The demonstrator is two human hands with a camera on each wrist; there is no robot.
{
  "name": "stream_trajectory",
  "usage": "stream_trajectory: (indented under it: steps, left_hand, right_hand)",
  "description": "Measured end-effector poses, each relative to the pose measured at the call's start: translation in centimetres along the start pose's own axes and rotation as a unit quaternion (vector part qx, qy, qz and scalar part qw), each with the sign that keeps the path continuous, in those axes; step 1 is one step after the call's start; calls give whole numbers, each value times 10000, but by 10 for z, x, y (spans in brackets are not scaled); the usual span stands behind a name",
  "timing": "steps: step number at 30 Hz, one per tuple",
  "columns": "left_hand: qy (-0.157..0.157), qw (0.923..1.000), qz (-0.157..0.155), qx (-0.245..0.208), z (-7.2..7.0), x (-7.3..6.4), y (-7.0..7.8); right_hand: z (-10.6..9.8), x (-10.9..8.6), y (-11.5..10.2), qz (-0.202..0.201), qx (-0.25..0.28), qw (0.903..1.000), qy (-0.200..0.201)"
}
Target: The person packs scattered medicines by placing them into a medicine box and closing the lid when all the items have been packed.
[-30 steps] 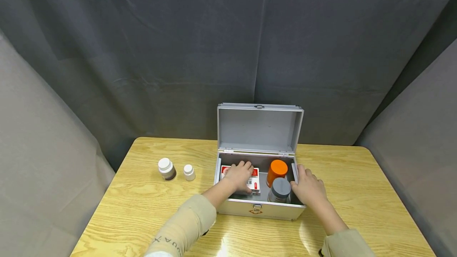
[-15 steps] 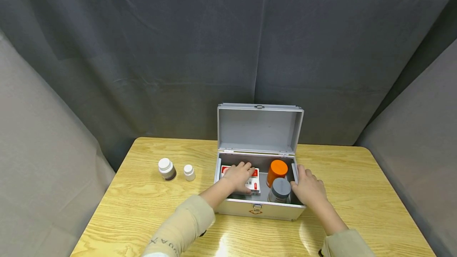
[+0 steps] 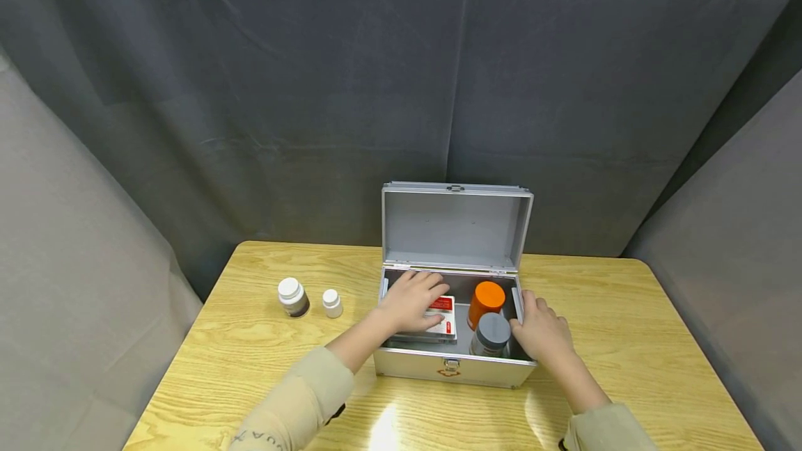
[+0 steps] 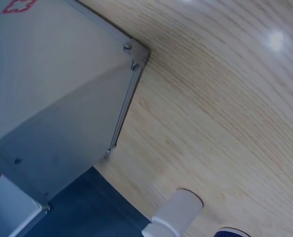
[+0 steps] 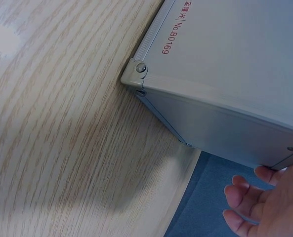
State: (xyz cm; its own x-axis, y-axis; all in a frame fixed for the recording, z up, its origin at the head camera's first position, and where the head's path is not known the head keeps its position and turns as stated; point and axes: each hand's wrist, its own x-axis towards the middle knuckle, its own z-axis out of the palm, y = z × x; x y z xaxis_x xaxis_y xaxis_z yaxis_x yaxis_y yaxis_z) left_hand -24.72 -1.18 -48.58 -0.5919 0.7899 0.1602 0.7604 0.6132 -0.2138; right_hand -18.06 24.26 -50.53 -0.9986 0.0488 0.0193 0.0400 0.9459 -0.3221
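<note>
An aluminium case stands on the table with its lid up. My left hand is over its left half, fingers spread, above a flat red-and-white box; whether it touches the box is unclear. An orange-capped bottle and a grey-capped jar stand in the right half. My right hand holds the case's right rim, thumb on the rim's inner side. In the right wrist view, a fingertip of the right hand meets the rim while other fingers curl loosely outside. The left wrist view shows little of the left hand.
Left of the case, a small white bottle and a larger white-capped bottle stand on the wooden table. The raised lid rises at the case's back. A dark curtain hangs behind the table.
My left hand has drawn back and left off the red-and-white box, showing more of its front edge. The right hand, the case and the bottles stay where they were.
</note>
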Motion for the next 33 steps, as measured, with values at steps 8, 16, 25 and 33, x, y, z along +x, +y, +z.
stream_trajectory:
  steps: [8, 16, 25, 33]
  left_hand:
    - [1055, 9934, 356, 278, -7, -19, -16]
    - [1963, 9783, 496, 438, -10, -37, -34]
    - [2419, 9699, -142, 239, -7, -59, -52]
    - [2659, 9612, -720, 102, 9, -77, -69]
  right_hand:
    - [-1, -1, 0, -6, -6, 10000, 12]
    - [0, 0, 0, -10, 0, 10000, 22]
    - [0, 0, 1, -19, -10, 10000, 39]
    - [0, 0, -1, -36, -8, 10000, 78]
